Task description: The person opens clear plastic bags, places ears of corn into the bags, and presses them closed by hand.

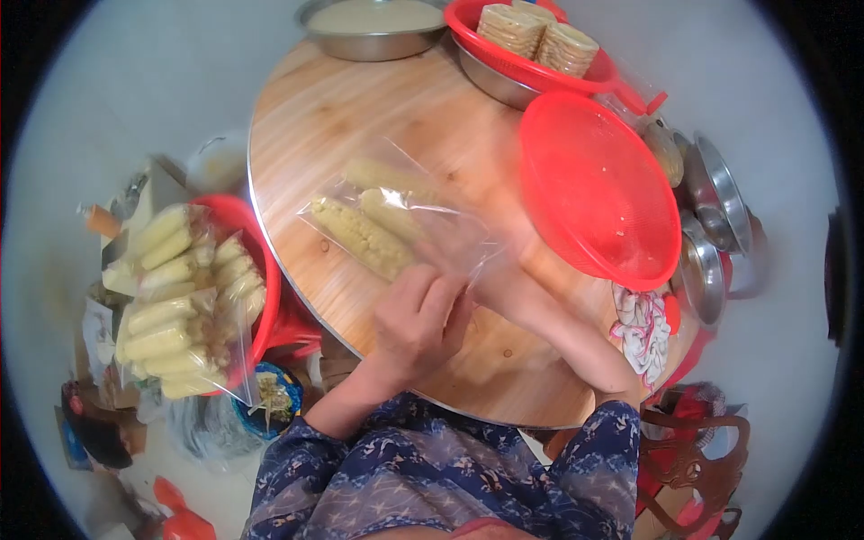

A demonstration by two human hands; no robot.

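A clear plastic bag [463, 236] lies over the wooden tabletop, with three pale yellow ears of corn [360, 238] side by side at its far end. My left hand [420, 315] is closed on the bag's near edge, thumb and fingers pinched together. From the right my forearm reaches across, and my right hand [454, 252] is at the bag's near end, blurred by the shiny plastic. Its fingers do not show clearly, and I cannot tell whether it is inside the bag or behind it.
Bagged corn [171, 337] fills a red tub [261, 270] at the left. On the round table [360, 99] are a red colander [598, 193], a steel basin [369, 40], a red basket [477, 49] with stacked round flat pieces [567, 49], and a crumpled cloth [641, 328]. Metal bowls [706, 270] stand at the right.
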